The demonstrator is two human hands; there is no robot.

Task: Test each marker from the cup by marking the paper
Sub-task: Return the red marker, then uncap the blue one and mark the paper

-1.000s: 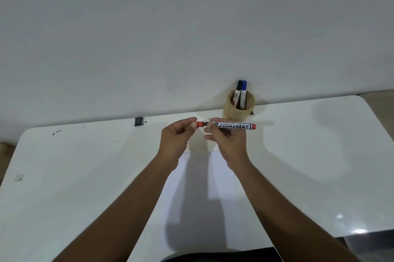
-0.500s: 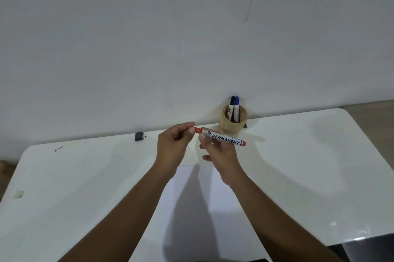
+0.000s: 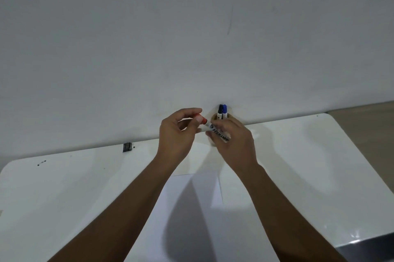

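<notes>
Head view: the left hand pinches the red cap; the right hand grips the permanent marker above the tabletop.

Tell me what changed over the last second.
The red permanent marker tilted from level to slanting, cap end up-left, and both hands rose in front of the cup. Left hand stays pinching the cap, right hand the barrel. Cup's two markers and paper unmoved.

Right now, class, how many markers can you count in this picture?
3. A red marker is held between both hands. A black marker and a blue marker stand in the cup behind. The hands may hide others.
</notes>
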